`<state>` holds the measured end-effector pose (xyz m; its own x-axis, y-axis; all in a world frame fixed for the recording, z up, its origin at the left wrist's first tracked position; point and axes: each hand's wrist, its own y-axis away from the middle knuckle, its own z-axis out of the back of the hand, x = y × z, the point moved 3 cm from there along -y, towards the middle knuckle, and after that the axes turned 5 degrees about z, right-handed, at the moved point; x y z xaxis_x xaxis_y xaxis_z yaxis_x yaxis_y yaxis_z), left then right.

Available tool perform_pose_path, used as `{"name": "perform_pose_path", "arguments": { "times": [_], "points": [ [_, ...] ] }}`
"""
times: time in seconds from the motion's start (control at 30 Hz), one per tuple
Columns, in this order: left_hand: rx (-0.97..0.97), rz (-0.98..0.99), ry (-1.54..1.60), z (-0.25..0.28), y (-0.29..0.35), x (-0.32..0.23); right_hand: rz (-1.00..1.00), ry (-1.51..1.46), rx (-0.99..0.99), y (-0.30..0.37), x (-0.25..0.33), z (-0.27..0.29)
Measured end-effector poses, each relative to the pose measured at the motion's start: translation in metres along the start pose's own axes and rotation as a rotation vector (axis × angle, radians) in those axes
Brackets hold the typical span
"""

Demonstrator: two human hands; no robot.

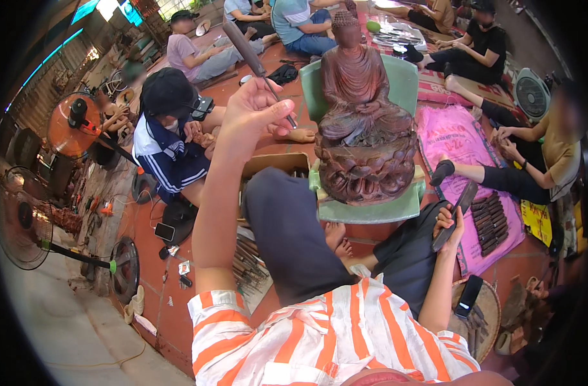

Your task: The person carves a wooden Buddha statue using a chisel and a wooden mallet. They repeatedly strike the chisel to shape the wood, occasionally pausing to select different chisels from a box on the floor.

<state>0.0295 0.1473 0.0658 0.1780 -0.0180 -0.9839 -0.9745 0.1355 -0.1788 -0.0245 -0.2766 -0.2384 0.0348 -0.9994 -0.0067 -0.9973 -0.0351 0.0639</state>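
Observation:
My left hand (pixel 258 112) is raised and closed round a carving chisel (pixel 244 48). Its thick brown handle points up and to the left, and the thin metal shank slants down toward the statue, apart from it. Lower on the right, my right hand (pixel 449 224) grips a dark flat bar, seemingly of wood (pixel 465 197), held tilted beside my knee. Between my hands, a reddish-brown carved wooden Buddha statue (pixel 355 83) sits upright on a lotus base (pixel 368 170). A green plastic chair (pixel 405 80) in front of my knees bears it.
Many carving tools (pixel 247 264) lie on the floor at my left, near a cardboard box (pixel 281 161). Dark bar-shaped pieces (pixel 490 222) rest on a pink sack (pixel 445 132) at right. A woven basket (pixel 493 302) holds tools. Fans (pixel 25 215) and several seated people surround me.

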Motion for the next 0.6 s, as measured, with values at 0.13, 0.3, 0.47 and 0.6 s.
{"name": "perform_pose_path", "arguments": {
  "times": [0.13, 0.3, 0.47, 0.6],
  "points": [
    [0.033, -0.007, 0.056, -0.008, -0.013, 0.018, 0.013, -0.008, -0.013, 0.000, 0.005, -0.001],
    [-0.034, 0.083, 0.102, 0.015, -0.024, 0.083, 0.006, 0.006, -0.033, -0.004, -0.009, -0.005],
    [-0.031, 0.184, 0.089, 0.022, -0.021, 0.100, 0.016, 0.036, -0.043, -0.002, -0.006, -0.004],
    [-0.008, 0.159, 0.070, 0.016, -0.015, 0.097, 0.009, 0.033, -0.043, -0.003, -0.002, -0.003]
  ]
}}
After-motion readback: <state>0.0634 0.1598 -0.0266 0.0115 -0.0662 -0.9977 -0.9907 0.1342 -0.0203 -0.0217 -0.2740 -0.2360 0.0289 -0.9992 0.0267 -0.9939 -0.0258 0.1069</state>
